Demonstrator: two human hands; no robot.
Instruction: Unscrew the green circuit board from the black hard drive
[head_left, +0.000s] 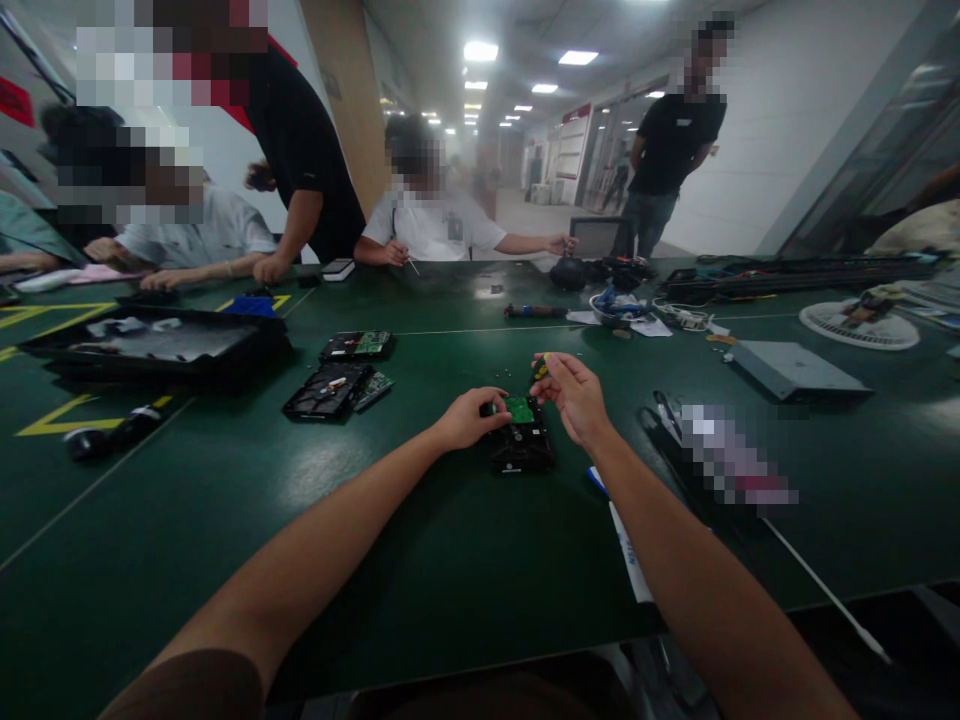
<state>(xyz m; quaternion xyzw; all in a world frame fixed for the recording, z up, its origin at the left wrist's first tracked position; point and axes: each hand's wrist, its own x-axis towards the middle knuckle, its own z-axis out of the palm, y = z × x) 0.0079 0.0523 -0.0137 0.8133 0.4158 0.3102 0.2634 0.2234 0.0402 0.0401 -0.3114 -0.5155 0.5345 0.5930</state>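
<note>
One hard drive on the bench, its label too small to read. Left hand: fingers closed on the drive's left edge. Right hand: fingers gripping one screwdriver. Farther left: one black drive, one green-topped drive. Containers: one tray with white scraps; one bowl with blue wires.

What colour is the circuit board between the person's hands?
The circuit board is green; it shows best in the head view.
</note>
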